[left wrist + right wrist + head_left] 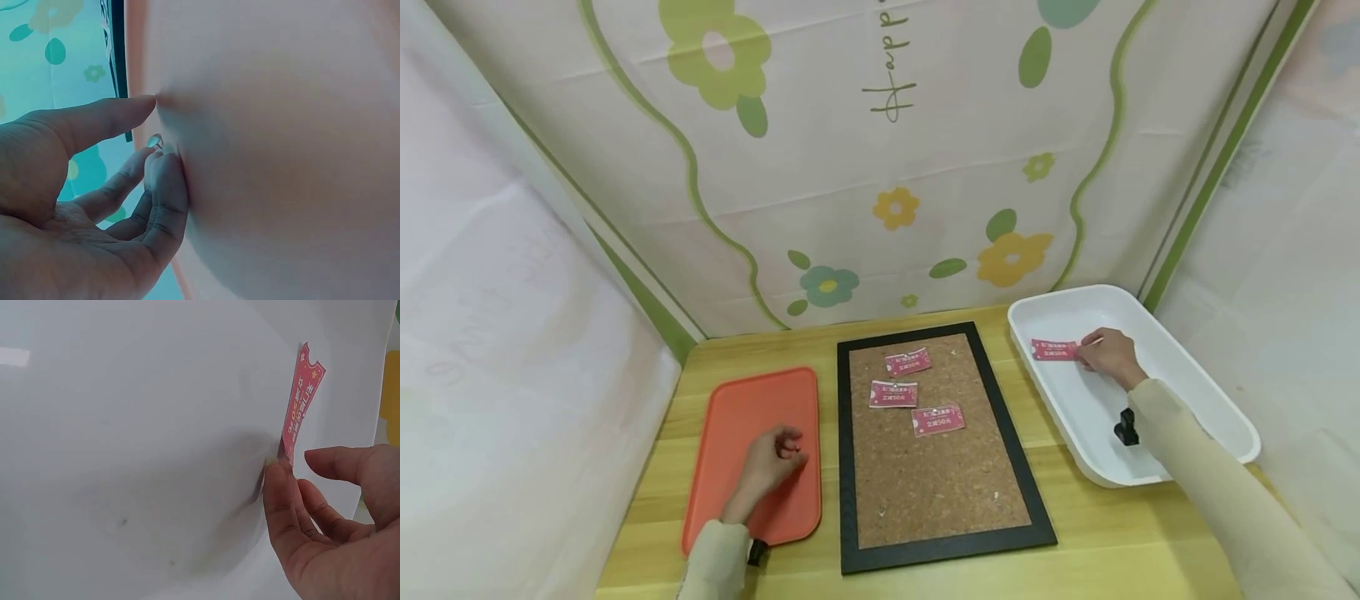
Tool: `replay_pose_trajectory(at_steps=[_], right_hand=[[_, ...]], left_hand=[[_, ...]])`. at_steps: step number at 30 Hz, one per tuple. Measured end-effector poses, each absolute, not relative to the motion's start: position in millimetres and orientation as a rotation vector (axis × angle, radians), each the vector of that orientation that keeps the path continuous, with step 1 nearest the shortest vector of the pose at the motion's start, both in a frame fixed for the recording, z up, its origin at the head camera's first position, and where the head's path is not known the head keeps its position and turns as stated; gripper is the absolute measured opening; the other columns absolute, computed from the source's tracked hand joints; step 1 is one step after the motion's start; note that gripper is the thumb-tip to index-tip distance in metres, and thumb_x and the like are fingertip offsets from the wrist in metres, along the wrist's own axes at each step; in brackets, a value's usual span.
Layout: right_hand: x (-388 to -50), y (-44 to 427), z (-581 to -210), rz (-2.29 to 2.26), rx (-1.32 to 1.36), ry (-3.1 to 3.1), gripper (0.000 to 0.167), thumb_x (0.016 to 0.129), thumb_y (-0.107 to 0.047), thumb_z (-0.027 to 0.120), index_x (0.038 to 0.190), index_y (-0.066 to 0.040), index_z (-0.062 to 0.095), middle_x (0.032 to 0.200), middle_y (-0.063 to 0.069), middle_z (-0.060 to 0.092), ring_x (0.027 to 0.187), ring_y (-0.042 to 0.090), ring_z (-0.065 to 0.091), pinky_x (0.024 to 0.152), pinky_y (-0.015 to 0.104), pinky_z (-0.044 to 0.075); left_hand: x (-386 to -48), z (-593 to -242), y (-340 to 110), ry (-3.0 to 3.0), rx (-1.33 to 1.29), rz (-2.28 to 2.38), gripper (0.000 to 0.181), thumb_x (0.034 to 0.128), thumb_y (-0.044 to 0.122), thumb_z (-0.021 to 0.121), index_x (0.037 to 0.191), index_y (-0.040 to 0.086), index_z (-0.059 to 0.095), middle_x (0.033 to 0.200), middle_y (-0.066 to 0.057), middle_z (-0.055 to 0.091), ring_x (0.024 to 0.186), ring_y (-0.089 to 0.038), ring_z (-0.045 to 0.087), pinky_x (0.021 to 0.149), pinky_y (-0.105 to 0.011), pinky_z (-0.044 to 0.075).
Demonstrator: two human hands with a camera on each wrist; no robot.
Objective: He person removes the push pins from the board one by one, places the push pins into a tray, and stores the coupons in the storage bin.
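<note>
My left hand (772, 458) is low over the orange-red tray (721, 408), its fingers curled. At its fingertips a small shiny thumbtack (155, 141) shows in the left wrist view, with the thumb a little apart from it. Inside the white tub (1180, 375), my right hand (1108, 357) holds one end of a pink coupon (1052, 350). The right wrist view has this coupon (303, 400) tilted, its near end at the fingertips; the thumb stands slightly away. Three similar coupons, including the lowest one (937, 421), are on the cork board (940, 492), tacked at their tops.
The black frame (847, 467) of the cork board lies between tray and tub on the wooden table (820, 575). Small tacks or marks sit near the board's corners. A flowered cloth (850, 167) hangs behind, with pale cloth at both sides.
</note>
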State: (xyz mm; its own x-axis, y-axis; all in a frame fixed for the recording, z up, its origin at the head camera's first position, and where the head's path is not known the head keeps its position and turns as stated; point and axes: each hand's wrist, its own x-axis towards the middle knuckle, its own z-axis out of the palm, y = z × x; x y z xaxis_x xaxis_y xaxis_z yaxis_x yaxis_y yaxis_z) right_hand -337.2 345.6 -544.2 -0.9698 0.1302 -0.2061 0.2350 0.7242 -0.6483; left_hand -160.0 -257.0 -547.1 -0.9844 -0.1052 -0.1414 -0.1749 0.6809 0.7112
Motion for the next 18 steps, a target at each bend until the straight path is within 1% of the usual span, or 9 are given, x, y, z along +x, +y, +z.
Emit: replay_pose_trajectory(at_steps=[2, 4, 8, 10, 13, 15, 18], right_hand=[[-335, 348, -541, -1.059, 0.272, 2.801, 0.041, 0.100, -0.022, 0.061, 0.124, 0.012, 0.058, 0.093, 0.020, 0.073, 0.067, 0.012, 0.067, 0.062, 0.024, 0.049], [-332, 350, -537, -1.054, 0.245, 2.823, 0.040, 0.100, -0.022, 0.060, 0.123, 0.011, 0.059, 0.094, 0.022, 0.074, 0.067, 0.011, 0.066, 0.063, 0.024, 0.049], [-328, 353, -528, -1.113, 0.198, 2.814, 0.040, 0.102, -0.020, 0.060, 0.125, 0.013, 0.057, 0.111, 0.033, 0.071, 0.069, 0.010, 0.069, 0.065, 0.029, 0.059], [-327, 352, -525, -1.138, 0.183, 2.803, 0.041, 0.102, -0.020, 0.060, 0.126, 0.013, 0.056, 0.119, 0.037, 0.068, 0.072, 0.012, 0.072, 0.066, 0.029, 0.061], [-324, 348, -519, -1.148, 0.140, 2.826, 0.040, 0.103, -0.019, 0.060, 0.127, 0.012, 0.056, 0.122, 0.038, 0.066, 0.077, 0.018, 0.075, 0.065, 0.025, 0.060], [-323, 344, -515, -1.163, 0.108, 2.846, 0.039, 0.102, -0.019, 0.061, 0.126, 0.012, 0.057, 0.122, 0.038, 0.067, 0.082, 0.026, 0.076, 0.064, 0.023, 0.058], [-320, 337, -507, -1.199, 0.071, 2.856, 0.038, 0.102, -0.019, 0.062, 0.125, 0.011, 0.058, 0.121, 0.037, 0.066, 0.092, 0.037, 0.076, 0.064, 0.021, 0.058]], left_hand=[[-160, -545, -257, 2.800, -0.221, 1.173, 0.033, 0.0891, 0.003, 0.080, 0.120, 0.003, 0.069, 0.099, -0.010, 0.066, 0.082, -0.016, 0.057, 0.067, -0.025, 0.047], [-161, -543, -258, 2.807, -0.200, 1.146, 0.035, 0.0886, 0.003, 0.080, 0.122, 0.003, 0.068, 0.099, -0.011, 0.066, 0.081, -0.017, 0.056, 0.068, -0.027, 0.046], [-163, -540, -257, 2.819, -0.165, 1.081, 0.038, 0.0884, 0.006, 0.082, 0.123, 0.003, 0.067, 0.100, -0.011, 0.065, 0.082, -0.018, 0.055, 0.069, -0.030, 0.045], [-163, -538, -257, 2.819, -0.148, 1.055, 0.039, 0.0882, 0.007, 0.082, 0.124, 0.003, 0.067, 0.099, -0.010, 0.065, 0.083, -0.018, 0.055, 0.070, -0.030, 0.045], [-164, -535, -256, 2.815, -0.124, 1.029, 0.039, 0.0882, 0.008, 0.082, 0.124, 0.002, 0.066, 0.098, -0.011, 0.064, 0.082, -0.018, 0.055, 0.069, -0.031, 0.045], [-165, -532, -255, 2.812, -0.117, 1.012, 0.040, 0.0884, 0.009, 0.082, 0.124, 0.002, 0.066, 0.098, -0.011, 0.064, 0.083, -0.018, 0.055, 0.069, -0.031, 0.045], [-166, -528, -254, 2.817, -0.110, 0.983, 0.041, 0.0885, 0.011, 0.083, 0.125, 0.002, 0.065, 0.101, -0.013, 0.065, 0.084, -0.020, 0.056, 0.069, -0.033, 0.046]])
